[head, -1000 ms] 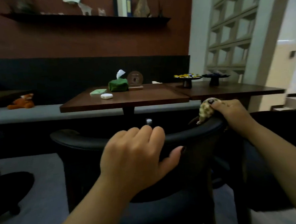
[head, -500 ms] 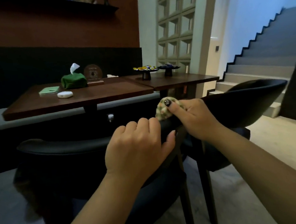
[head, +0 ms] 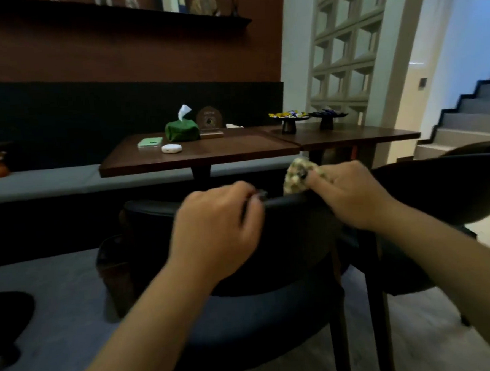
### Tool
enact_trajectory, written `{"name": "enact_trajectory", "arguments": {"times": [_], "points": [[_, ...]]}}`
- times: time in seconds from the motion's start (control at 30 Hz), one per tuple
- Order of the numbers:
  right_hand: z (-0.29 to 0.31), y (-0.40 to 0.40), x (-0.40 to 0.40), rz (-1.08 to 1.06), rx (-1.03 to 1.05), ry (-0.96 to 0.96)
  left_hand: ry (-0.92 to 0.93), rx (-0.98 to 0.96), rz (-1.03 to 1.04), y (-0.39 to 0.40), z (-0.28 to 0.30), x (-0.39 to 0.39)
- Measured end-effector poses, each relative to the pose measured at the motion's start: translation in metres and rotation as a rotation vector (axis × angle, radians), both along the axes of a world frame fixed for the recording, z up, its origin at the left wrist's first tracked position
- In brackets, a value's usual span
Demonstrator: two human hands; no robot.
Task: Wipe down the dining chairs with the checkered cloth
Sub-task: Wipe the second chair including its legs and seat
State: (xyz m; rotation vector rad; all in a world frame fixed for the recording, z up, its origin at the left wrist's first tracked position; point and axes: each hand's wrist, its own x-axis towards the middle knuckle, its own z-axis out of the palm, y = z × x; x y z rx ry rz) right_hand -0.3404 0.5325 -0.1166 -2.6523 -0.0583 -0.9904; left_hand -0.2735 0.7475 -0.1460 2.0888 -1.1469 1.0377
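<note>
My left hand [head: 218, 230] grips the curved top rail of the dark upholstered dining chair [head: 291, 211]; my right hand [head: 350, 196] presses the bunched yellow-green checkered cloth [head: 295, 179] onto that rail.

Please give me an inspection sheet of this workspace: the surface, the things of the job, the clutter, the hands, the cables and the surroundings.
Surface: dark curved chair back, gripped along its top edge; seat below looks bare.
Job's things: checkered cloth, bunched, pressed on the top edge of the chair back; a second dark chair stands to the right.
Clutter: on the table, a green tissue box, a green phone, a white earbud case, a small wooden sign; two dark stands with sweets on the next table.
Hands: left hand grips the chair back; right hand holds the cloth.
Cables: nothing seen.
Surroundings: bench seat, wall shelf, stairs at right.
</note>
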Motion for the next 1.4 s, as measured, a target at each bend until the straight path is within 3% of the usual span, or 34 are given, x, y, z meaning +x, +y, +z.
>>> {"name": "enact_trajectory", "arguments": {"times": [0.13,0.23,0.5,0.63,0.87,1.0,1.13,1.33,1.4], "points": [[-0.005,0.078,0.002,-0.183,-0.335,-0.083,0.311,-0.285,0.05,0.063,-0.018,0.042],[-0.009,0.131,0.019,-0.217,-0.456,-0.101,0.594,-0.518,0.065,0.098,-0.033,0.058],[0.002,0.234,0.106,-0.083,-0.423,0.216,0.817,-0.841,-0.038,0.125,-0.038,0.056],[0.008,0.246,0.124,-0.037,-0.556,0.29,0.851,-0.839,0.003,0.128,-0.038,0.053],[-0.002,0.211,0.077,0.145,-0.475,-0.004,0.878,-0.875,-0.036,0.11,-0.024,0.038],[-0.005,0.148,0.028,0.062,-0.419,-0.21,0.807,-0.733,-0.122,0.093,-0.007,0.032],[-0.002,0.138,0.027,0.095,-0.415,-0.037,0.726,-0.586,-0.093,0.062,0.003,0.025],[-0.003,0.127,0.019,0.142,-0.454,-0.1,0.664,-0.482,-0.055,0.027,0.013,-0.004],[-0.008,0.109,0.008,0.127,-0.461,-0.149,0.604,-0.368,0.03,0.023,0.011,-0.01]]}}
